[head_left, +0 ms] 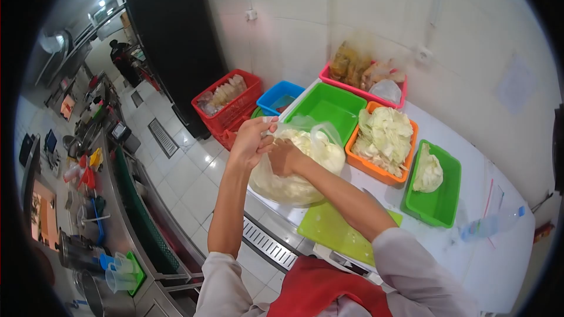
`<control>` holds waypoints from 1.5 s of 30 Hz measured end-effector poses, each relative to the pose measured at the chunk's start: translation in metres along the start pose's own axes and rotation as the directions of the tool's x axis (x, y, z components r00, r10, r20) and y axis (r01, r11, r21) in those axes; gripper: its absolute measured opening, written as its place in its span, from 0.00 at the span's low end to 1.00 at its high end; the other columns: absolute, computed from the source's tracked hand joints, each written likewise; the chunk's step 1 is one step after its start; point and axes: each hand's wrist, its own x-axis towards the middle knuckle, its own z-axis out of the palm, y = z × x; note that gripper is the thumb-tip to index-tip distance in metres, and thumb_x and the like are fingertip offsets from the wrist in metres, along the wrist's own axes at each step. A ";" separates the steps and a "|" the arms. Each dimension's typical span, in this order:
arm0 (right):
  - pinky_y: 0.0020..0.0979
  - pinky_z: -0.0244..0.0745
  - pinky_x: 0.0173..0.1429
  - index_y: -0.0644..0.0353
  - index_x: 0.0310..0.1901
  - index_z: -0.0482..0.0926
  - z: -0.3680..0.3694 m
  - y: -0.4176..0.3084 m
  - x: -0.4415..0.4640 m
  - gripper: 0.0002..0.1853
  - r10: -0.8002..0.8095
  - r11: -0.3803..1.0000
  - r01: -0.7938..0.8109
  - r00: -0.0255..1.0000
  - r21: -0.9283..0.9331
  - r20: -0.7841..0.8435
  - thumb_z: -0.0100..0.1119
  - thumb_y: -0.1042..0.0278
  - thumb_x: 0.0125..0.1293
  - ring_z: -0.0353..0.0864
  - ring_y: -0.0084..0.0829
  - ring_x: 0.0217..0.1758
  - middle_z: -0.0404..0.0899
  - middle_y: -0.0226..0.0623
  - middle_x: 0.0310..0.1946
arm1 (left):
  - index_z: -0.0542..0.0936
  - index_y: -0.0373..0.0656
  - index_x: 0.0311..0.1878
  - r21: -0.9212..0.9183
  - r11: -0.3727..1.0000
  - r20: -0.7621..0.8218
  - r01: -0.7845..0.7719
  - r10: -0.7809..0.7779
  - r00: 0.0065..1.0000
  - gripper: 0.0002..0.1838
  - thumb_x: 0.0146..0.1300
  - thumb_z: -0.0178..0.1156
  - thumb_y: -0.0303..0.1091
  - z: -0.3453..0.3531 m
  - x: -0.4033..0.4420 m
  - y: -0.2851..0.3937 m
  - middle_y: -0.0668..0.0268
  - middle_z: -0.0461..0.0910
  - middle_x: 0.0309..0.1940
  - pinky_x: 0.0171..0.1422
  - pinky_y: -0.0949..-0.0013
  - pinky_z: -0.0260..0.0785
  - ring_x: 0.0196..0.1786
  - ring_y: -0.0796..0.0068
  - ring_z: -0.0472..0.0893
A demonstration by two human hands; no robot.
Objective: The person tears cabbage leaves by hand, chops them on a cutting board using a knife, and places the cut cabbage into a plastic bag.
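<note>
A clear plastic bag (279,191) bulging with pale cabbage (322,151) sits at the table's left edge. My left hand (252,142) is raised at the bag's mouth, its fingers closed on the plastic rim. Inside the opening is my right hand (284,155), against the cabbage; its fingertips are hidden, so whether it grips anything does not show. A yellow-green cutting board (346,232) lies under my right forearm. To the right, an orange basket (376,170) is heaped with cabbage leaves (385,138). A green tray (432,205) contains a cabbage piece (428,171).
Behind the bag stand a green tray (329,108), a blue tray (281,95) and a pink tray (364,95) of bagged food. A red crate (226,103) stands beyond the table. A plastic bottle (490,224) lies at right. Far left, another person (122,61) stands.
</note>
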 end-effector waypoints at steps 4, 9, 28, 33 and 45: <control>0.59 0.66 0.77 0.36 0.74 0.78 -0.004 0.016 0.026 0.30 0.042 0.987 -0.039 0.999 0.158 -0.016 0.58 0.41 0.73 0.72 0.51 0.78 0.74 0.42 0.74 | 0.77 0.28 0.67 -0.091 0.995 -0.014 0.032 -0.033 0.999 0.21 0.77 0.61 0.31 -0.018 0.004 0.012 0.73 0.74 0.33 0.23 0.81 0.51 0.21 0.91 0.59; 0.55 0.69 0.73 0.36 0.71 0.83 0.005 0.021 0.011 0.30 0.096 0.981 -0.058 0.974 0.183 -0.207 0.65 0.40 0.69 0.73 0.44 0.78 0.78 0.39 0.73 | 0.81 0.32 0.64 0.494 0.842 0.014 -0.217 0.242 0.970 0.19 0.78 0.63 0.35 -0.023 -0.001 -0.012 0.69 0.76 0.33 0.37 0.69 0.72 0.29 0.77 0.75; 0.51 0.83 0.49 0.65 0.42 0.85 0.081 0.203 -0.388 0.14 0.868 0.347 -0.696 -0.016 0.629 -0.497 0.66 0.60 0.70 0.88 0.52 0.44 0.88 0.50 0.40 | 0.79 0.40 0.68 0.803 -0.347 0.596 -0.486 0.508 0.622 0.35 0.64 0.74 0.51 0.008 -0.070 -0.133 0.49 0.73 0.70 0.77 0.37 0.62 0.72 0.41 0.70; 0.55 0.83 0.51 0.61 0.44 0.82 0.157 0.205 -0.437 0.10 0.942 0.062 -0.934 -0.061 0.353 -0.329 0.69 0.64 0.68 0.84 0.57 0.56 0.80 0.55 0.56 | 0.81 0.41 0.65 0.770 -0.392 0.617 -0.504 0.660 0.429 0.29 0.65 0.69 0.47 0.027 -0.088 -0.148 0.50 0.75 0.67 0.72 0.40 0.63 0.69 0.43 0.72; 0.45 0.82 0.53 0.62 0.47 0.85 0.022 0.182 -0.497 0.07 0.636 0.703 -0.497 0.119 0.509 -0.762 0.68 0.75 0.69 0.85 0.50 0.49 0.85 0.45 0.46 | 0.83 0.34 0.54 0.669 0.153 0.383 -0.727 0.768 0.514 0.15 0.65 0.66 0.22 0.126 -0.122 -0.168 0.50 0.82 0.53 0.59 0.53 0.76 0.53 0.48 0.81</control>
